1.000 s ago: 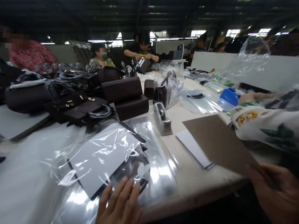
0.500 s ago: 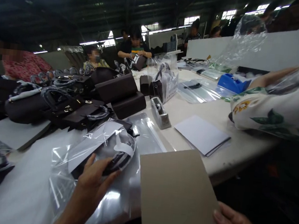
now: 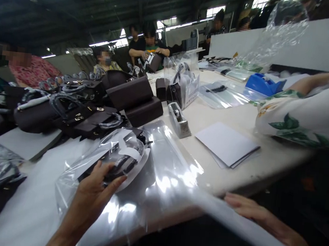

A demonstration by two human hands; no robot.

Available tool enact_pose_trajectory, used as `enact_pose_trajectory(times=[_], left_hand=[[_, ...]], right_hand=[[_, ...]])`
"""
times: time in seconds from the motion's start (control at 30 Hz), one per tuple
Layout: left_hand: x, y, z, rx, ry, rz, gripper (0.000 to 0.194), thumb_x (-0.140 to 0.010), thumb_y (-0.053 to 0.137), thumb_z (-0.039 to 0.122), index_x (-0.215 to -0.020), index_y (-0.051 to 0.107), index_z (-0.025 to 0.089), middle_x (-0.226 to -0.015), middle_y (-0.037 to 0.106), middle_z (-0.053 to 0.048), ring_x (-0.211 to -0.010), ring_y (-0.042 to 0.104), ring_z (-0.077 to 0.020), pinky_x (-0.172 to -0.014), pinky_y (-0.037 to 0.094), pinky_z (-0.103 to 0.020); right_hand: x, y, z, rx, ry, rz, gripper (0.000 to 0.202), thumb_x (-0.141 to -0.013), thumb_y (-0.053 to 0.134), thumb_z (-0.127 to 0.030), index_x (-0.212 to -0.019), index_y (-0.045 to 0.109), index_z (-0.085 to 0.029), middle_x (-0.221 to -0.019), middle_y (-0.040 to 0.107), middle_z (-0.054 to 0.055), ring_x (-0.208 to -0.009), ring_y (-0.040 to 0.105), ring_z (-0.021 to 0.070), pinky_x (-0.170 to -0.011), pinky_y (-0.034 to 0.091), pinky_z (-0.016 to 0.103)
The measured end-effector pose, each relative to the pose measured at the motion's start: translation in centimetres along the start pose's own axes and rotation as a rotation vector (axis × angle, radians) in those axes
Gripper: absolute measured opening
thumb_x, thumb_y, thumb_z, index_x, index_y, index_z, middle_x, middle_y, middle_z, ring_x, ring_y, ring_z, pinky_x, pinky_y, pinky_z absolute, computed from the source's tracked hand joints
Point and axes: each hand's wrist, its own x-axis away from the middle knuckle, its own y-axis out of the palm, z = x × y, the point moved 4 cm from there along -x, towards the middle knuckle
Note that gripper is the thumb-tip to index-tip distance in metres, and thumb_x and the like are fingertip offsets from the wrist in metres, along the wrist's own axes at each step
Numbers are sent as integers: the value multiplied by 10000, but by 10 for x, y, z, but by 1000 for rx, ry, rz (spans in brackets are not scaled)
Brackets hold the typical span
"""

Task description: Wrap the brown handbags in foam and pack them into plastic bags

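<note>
My left hand [image 3: 94, 190] holds a dark handbag [image 3: 88, 172] inside a clear plastic bag [image 3: 68, 185], its thumb and fingers about the wrapped handles. White paper lies against the handbag under the film. To the right, past the table's front edge, my right hand [image 3: 268, 224] grips a cardboard sheet [image 3: 247, 229], which is turned nearly edge-on and blurred by motion. Flat clear plastic bags [image 3: 171, 170] lie on the table between my hands.
Beyond them stand a tape dispenser [image 3: 179, 120] and a stack of white sheets [image 3: 227, 143]. Dark handbags [image 3: 71, 115] crowd the left, beside white foam sheeting [image 3: 34, 187]. A co-worker's flowered sleeve [image 3: 300, 119] reaches in at right, near a blue dispenser [image 3: 264, 84]. Other people work behind.
The cardboard sheet has swung from showing its broad brown face to nearly edge-on, moving right and uncovering the plastic bags. My left hand stays at the handbag, which has shifted slightly.
</note>
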Motion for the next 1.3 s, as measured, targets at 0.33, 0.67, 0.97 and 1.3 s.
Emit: enact_pose_trajectory(times=[0.33,0.67,0.97,1.3], left_hand=[[-7,-6,-6,187,-322,-214,419,-755,497,566,-969,548,209,-787,620,3,-631,593,-167,-597,485,-294],[-10,-8,-9,227,-278,-210,373,-767,505,538,-954,541,218,-806,621,9,-722,596,-178,-658,468,-294],[-4,0,-1,127,-208,-159,395,-752,496,553,-947,558,215,-805,631,1,-729,605,-188,-598,465,-270],[-4,3,-2,60,-185,-103,370,-749,499,540,-925,565,222,-736,635,10,-779,615,-214,-658,479,-289]], right_hand=[[8,54,-48,297,-795,-473,198,-794,608,-254,-973,653,-182,-1014,666,96,-992,605,223,-891,477,300],[21,104,-2,-14,400,-543,478,-858,368,-554,-767,537,-116,-538,599,20,-376,557,114,-355,385,161],[0,144,-7,19,373,-408,306,-860,357,-388,-831,512,-125,-616,604,18,-437,602,154,-399,428,205],[11,169,10,-226,508,-398,274,-841,373,-315,-915,515,-93,-691,600,39,-484,608,148,-428,508,235]])
